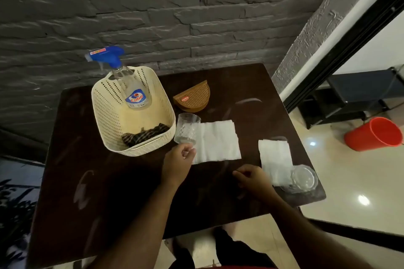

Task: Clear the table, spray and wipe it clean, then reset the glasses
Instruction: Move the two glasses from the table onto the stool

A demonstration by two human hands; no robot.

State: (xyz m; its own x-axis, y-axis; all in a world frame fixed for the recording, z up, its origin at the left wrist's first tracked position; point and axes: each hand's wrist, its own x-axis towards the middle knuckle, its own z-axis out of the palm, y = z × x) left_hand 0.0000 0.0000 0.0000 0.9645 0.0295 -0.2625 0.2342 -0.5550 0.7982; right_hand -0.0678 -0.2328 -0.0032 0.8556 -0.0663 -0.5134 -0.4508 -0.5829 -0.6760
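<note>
A dark brown table (122, 181) holds two white paper napkins. One clear glass (187, 128) stands on the left edge of the middle napkin (218, 141). A second glass (303, 178) stands on the near end of the right napkin (276, 159), close to the table's right corner. My left hand (178, 162) hovers just below the first glass, fingers loosely curled, holding nothing. My right hand (251, 178) rests on the table just left of the right napkin, fingers curled, empty. A spray bottle (131, 85) with a blue trigger stands in a cream basket (105, 111).
A dark cloth (144, 135) lies in the basket's near end. A brown half-round napkin holder (193, 98) stands behind the first glass. A grey stone wall runs behind the table. To the right are a red bucket (375, 134) on the tiled floor and a dark low shelf (349, 96).
</note>
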